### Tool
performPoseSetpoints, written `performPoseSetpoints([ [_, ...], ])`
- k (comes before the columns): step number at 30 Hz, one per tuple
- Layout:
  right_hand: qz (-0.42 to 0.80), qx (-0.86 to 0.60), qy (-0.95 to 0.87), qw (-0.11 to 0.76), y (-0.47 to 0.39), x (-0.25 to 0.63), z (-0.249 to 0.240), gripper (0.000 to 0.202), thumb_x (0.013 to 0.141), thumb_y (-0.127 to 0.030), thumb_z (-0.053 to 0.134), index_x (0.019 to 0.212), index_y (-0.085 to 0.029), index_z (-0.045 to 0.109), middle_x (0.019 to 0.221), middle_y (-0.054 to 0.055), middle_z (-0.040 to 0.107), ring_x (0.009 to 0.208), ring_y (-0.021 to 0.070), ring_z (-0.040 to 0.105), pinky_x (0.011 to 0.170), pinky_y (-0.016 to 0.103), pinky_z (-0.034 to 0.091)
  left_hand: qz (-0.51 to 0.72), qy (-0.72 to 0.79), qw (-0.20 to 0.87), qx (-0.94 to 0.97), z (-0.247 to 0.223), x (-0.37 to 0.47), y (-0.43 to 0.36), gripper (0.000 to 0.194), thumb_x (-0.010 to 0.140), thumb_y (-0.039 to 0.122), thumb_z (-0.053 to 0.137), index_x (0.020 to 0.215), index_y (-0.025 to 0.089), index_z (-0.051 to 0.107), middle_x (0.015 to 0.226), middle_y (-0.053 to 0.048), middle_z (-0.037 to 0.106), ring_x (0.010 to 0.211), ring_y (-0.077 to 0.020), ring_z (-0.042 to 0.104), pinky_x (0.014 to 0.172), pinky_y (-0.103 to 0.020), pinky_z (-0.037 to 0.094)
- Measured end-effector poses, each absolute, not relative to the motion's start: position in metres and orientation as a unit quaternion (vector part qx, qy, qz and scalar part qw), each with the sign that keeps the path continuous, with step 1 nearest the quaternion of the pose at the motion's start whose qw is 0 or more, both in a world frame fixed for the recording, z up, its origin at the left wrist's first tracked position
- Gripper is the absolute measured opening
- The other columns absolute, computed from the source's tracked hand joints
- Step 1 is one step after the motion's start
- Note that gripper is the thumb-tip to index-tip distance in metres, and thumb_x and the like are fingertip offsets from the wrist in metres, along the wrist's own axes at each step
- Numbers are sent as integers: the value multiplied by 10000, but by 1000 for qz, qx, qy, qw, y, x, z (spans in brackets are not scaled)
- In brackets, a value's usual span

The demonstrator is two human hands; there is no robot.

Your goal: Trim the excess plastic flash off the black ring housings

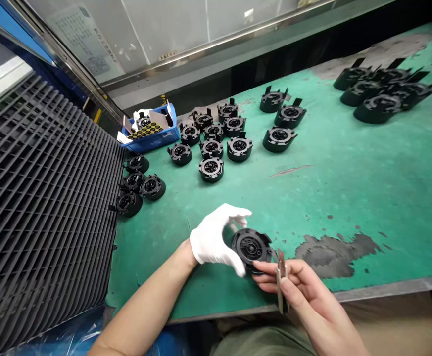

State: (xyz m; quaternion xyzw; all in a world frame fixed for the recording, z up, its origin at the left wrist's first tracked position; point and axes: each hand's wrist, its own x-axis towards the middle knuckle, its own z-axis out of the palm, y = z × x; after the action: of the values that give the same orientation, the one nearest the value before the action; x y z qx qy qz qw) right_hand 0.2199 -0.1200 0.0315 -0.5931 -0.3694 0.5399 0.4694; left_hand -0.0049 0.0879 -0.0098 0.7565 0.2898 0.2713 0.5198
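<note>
My left hand point(216, 237), in a white glove, is curved around the left side of a round black plastic part point(252, 247). Its thumb and fingers are spread apart, near the part's rim; I cannot tell if they touch it. The part has a ringed, ribbed face and a raised tab on its right edge. Bare and closed, my right hand point(305, 291) grips a slim tool with a pale handle point(280, 289) and a brownish flat tip, pointing upward. Its fingertips reach the lower right edge of the part. The tool's exact kind is unclear.
Similar black parts stand in groups on the green tabletop point(349, 183): left point(152, 186), middle point(212, 168) and back right point(379, 106). A blue bin point(152, 141) holds papers and yellow-black pieces. A dark slatted stack point(52, 207) borders the left side; a metal-framed panel runs behind.
</note>
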Motion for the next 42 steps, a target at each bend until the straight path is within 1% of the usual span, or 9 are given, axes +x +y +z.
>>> performPoseSetpoints([
  [3, 509, -618, -377, 467, -124, 234, 30, 516, 1198, -787, 764, 1215, -280, 865, 1213, 171, 970, 959, 289, 953, 889, 393, 823, 208, 252, 445, 834, -2, -1, 90, 1056, 847, 896, 1138, 1629, 238, 873, 1502, -201, 885, 1416, -420, 878, 1284, -604, 769],
  [5, 449, -644, -383, 486, -122, 252, 31, 501, 1186, -770, 793, 1294, -284, 853, 1106, 143, 957, 811, 257, 896, 747, 342, 787, 217, 254, 389, 859, 1, 1, 89, 600, 1193, 721, 889, 1569, 255, 918, 1446, -173, 928, 1431, -365, 877, 1323, -568, 748],
  [8, 365, -683, -434, 460, -115, 285, 34, 598, 1199, -797, 750, 1499, -286, 825, 1073, 129, 957, 675, 239, 831, 610, 317, 727, 251, 259, 378, 853, 4, 1, 87, 487, 1365, 568, 588, 1527, 277, 944, 1347, -127, 988, 1300, -286, 922, 1253, -481, 768],
  [11, 260, -684, -581, 355, -108, 311, 35, 549, 1279, -727, 652, 1598, -319, 837, 1102, 80, 972, 796, 227, 916, 752, 269, 754, 261, 214, 422, 841, 9, 1, 85, 567, 1316, 701, 664, 1621, 287, 902, 1479, -142, 982, 1360, -311, 932, 1268, -494, 763],
  [14, 155, -618, -701, 321, -104, 321, 35, 355, 1341, -543, 604, 1490, -333, 848, 1212, 35, 984, 955, 210, 967, 908, 231, 753, 248, 153, 442, 849, 13, 4, 83, 948, 1061, 912, 940, 1714, 235, 815, 1612, -219, 914, 1500, -415, 886, 1360, -588, 715],
  [19, 144, -540, -781, 279, -97, 318, 40, 228, 1337, -324, 580, 1436, -273, 780, 1113, 40, 922, 844, 205, 922, 724, 254, 697, 193, 169, 450, 855, 8, 11, 77, 1456, 579, 1038, 1167, 1679, 203, 703, 1564, -253, 842, 1435, -476, 857, 1313, -671, 715],
  [28, 204, -462, -843, 182, -75, 337, 42, 446, 1224, -88, 575, 1597, -245, 761, 1056, 45, 855, 821, 189, 860, 747, 250, 686, 176, 173, 465, 850, 23, 13, 66, 1143, 908, 667, 1076, 1813, 170, 584, 1647, -245, 783, 1476, -462, 826, 1317, -660, 703],
  [35, 201, -441, -862, 150, -73, 333, 44, 535, 1126, -23, 512, 1556, -213, 768, 963, 47, 816, 741, 219, 820, 652, 284, 668, 142, 187, 492, 838, 34, 19, 68, 1051, 887, 483, 1008, 1811, 162, 625, 1629, -237, 799, 1470, -466, 823, 1292, -670, 710],
  [42, 156, -449, -869, 135, -94, 336, 33, 723, 1107, -58, 500, 1787, -221, 685, 1112, 104, 880, 912, 303, 875, 826, 402, 767, 138, 201, 508, 826, 41, 21, 69, 971, 907, 429, 938, 1797, 154, 664, 1647, -231, 811, 1485, -447, 821, 1289, -636, 714],
])
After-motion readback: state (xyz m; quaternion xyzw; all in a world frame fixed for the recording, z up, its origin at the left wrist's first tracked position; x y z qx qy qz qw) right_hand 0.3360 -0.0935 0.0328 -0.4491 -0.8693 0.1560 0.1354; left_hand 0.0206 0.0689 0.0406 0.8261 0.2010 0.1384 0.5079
